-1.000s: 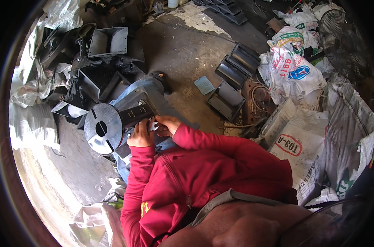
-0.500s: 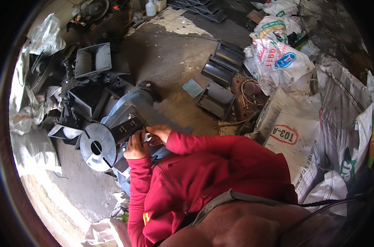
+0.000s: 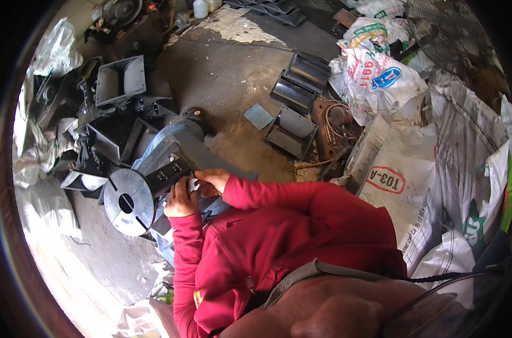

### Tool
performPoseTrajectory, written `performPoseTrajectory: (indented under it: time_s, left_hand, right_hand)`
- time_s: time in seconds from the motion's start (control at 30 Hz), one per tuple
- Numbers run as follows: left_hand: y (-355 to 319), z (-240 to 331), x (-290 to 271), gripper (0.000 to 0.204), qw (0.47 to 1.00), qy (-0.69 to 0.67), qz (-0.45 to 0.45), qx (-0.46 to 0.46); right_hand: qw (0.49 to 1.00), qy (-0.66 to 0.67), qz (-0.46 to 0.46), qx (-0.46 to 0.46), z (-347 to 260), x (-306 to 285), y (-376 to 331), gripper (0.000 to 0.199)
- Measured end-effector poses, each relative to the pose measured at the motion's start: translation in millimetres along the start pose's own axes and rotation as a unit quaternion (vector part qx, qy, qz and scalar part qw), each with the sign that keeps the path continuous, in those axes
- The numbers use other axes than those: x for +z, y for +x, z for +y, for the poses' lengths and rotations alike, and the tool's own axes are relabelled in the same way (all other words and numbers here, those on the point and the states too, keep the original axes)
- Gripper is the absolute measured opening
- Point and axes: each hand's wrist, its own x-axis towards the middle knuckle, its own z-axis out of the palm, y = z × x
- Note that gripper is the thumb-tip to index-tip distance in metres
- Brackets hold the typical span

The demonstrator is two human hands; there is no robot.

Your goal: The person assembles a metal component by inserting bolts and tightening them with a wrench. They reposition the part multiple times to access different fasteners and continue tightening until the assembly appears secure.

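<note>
Both hands close together at a dark metal block (image 3: pixel 167 176) beside the round slotted steel disc (image 3: pixel 129 201) on the floor: left hand (image 3: pixel 180 200) gripping the block, right hand (image 3: pixel 212 181) pinching a small shiny bolt-like part (image 3: pixel 194 183), seemingly not fastened yet, so fitting only partway.

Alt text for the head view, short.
A person in a red jacket works with both hands at a grey metal disc with a slotted hub: left hand against the dark block beside it, right hand holding a small metal part. Metal trays and printed sacks lie around.
</note>
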Motion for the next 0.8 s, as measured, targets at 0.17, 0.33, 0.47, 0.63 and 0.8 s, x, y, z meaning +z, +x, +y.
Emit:
performPoseTrajectory:
  time_s: [0.17, 0.33, 0.47, 0.63, 0.8]
  left_hand:
    - [8, 10, -14, 0.027, 0.999, 0.0, -0.048, 0.002]
    - [-7, -1, -8, 0.029, 0.999, 0.015, -0.016, -0.039]
    - [-4, 3, -8, 0.031, 0.997, -0.014, -0.072, -0.016]
    - [-7, 10, -13, 0.029, 0.997, 0.005, -0.055, -0.053]
    - [-7, 6, 0, 0.027, 0.998, -0.02, -0.045, -0.032]
  right_hand:
    - [0.999, 0.011, -0.027, -0.026, 6, -8, 6, 0.027]
    - [0.998, -0.001, -0.05, -0.032, -6, 4, -9, 0.028]
    - [0.998, 0.055, -0.025, -0.011, 2, -16, 2, 0.021]
    - [0.993, 0.059, -0.096, -0.017, -2, -25, 5, 0.022]
    - [0.993, 0.055, -0.108, -0.01, -2, -34, 15, 0.034]
